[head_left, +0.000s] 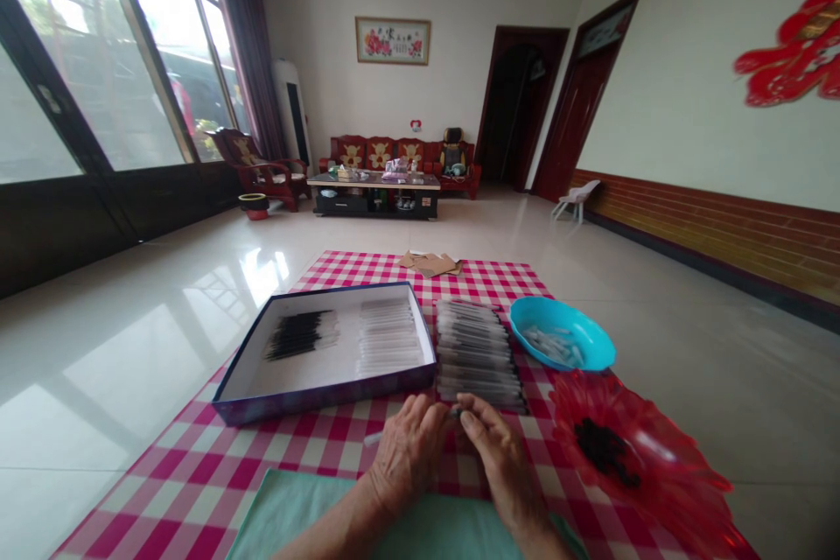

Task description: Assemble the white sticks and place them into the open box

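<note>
My left hand (410,446) is closed around a pen (373,438), whose pale translucent end sticks out on the left. At the pen's other end, the thumb and fingers of my right hand (493,446) pinch a small dark tip. Just beyond my hands lies a row of translucent pens (476,354) with dark ends at the right. A shallow box (321,400) to the left holds black-and-clear pen refills (298,337) and a group of clear tubes (388,337). The fingers hide most of the held pen.
A blue bowl (600,341) with small whitish pieces (555,346) stands right of the pens. Nearer is a red petal-edged bowl (675,464) with small black pieces (607,452). A green cloth (295,507) lies under my forearms, cardboard scraps (430,263) at the checked tablecloth's far edge.
</note>
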Demonstrator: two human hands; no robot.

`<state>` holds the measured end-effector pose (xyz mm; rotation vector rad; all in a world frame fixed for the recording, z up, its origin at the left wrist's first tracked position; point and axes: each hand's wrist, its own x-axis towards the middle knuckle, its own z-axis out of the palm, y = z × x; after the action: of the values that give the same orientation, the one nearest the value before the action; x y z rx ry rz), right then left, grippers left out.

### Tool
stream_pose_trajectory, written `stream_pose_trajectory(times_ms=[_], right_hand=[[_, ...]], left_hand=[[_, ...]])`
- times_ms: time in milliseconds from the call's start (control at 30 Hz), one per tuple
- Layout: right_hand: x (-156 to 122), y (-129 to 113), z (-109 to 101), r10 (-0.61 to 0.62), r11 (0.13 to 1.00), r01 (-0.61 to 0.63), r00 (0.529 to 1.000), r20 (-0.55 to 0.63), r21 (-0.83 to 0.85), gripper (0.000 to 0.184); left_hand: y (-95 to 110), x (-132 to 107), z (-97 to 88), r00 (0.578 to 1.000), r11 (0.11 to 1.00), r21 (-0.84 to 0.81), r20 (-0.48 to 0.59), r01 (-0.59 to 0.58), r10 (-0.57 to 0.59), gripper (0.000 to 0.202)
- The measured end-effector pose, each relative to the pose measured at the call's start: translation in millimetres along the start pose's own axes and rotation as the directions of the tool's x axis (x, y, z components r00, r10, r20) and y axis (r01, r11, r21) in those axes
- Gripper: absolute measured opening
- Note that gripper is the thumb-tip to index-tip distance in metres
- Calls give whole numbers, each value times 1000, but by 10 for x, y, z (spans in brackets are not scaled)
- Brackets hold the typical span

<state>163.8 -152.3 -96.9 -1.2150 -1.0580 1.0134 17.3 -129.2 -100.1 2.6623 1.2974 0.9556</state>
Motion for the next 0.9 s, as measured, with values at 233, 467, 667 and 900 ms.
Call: stream_pose_trajectory(times_ms=[233,467,667,900], right_hand=[[20,122,-5,-60,994,58,998,-14,-97,29],[11,29,14,-28,1000,28,1000,12,9,35],[27,112,17,-62,991,63,998,17,-120,30],[2,52,7,-81,997,82,995,60,-12,32]], left_hand=[[-1,5,-4,999,1000,-11,-28,-15,15,14],[-7,8,1,999,1000,-19,-40,-9,9,12],[3,-5,-1,1000,1000,-4,2,-10,10,14],[-2,4,-1,1000,1000,-18,-18,-1,1,12]])
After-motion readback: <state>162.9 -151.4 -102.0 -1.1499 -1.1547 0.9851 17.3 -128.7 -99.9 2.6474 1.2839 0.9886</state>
